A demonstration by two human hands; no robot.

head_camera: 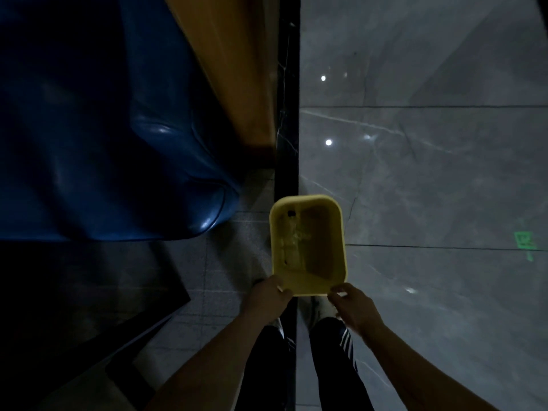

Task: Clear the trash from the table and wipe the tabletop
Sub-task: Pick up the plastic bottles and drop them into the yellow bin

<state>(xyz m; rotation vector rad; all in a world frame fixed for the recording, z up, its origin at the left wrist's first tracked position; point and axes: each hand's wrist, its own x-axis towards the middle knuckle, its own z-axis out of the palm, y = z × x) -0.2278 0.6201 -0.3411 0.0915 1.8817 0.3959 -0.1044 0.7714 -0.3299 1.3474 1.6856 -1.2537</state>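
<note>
head view is showing 2 hands gripping a yellow bin (pixel 308 244) by its near rim: left hand (pixel 271 295) is curling fingers over the left corner, right hand (pixel 353 307) is pinching the right corner, above grey floor tiles (pixel 430 173), beside a blue sofa (pixel 103 143).

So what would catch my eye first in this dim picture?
The yellow plastic rectangular bin at centre, held at its near rim by the left hand and right hand. Then the glossy blue leather seat at left, and the shiny grey tiled floor at right.
</note>
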